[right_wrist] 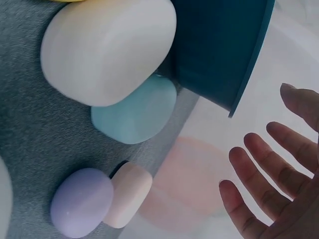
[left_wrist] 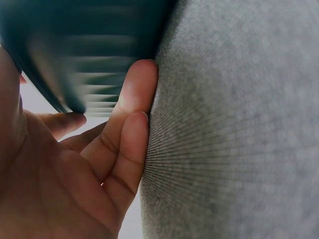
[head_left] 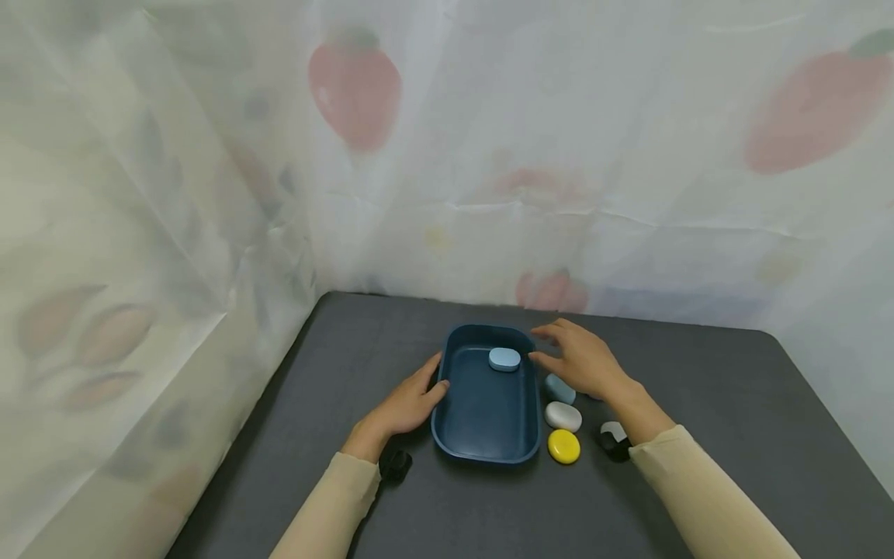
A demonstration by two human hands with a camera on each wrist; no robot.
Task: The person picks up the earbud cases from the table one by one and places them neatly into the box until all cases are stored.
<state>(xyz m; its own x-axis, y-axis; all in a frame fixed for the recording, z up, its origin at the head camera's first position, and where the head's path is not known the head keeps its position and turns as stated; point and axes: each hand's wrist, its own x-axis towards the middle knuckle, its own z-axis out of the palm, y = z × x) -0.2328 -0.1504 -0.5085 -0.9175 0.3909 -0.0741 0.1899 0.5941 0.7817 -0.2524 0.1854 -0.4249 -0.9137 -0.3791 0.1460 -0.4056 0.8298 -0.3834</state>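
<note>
A dark blue rectangular tub (head_left: 486, 419) sits on the table, with one light blue soap-like bar (head_left: 504, 359) inside near its far right. My left hand (head_left: 408, 400) holds the tub's left wall, thumb over the rim and fingers along the outside. In the left wrist view its fingertips (left_wrist: 141, 84) lie low, between the tub's side and the table. Above the far right rim hovers my right hand (head_left: 583, 359), fingers spread and loosely bent, nothing in them. The right wrist view shows those fingers (right_wrist: 259, 179) apart from the tub wall (right_wrist: 214, 55).
Right of the tub lie a blue bar (head_left: 560, 390), a white bar (head_left: 563, 416) and a round yellow piece (head_left: 563, 446). Purple (right_wrist: 82, 201) and pale pink (right_wrist: 128, 194) pieces lie beyond. Printed curtain (head_left: 447, 155) hangs behind the grey table (head_left: 698, 388).
</note>
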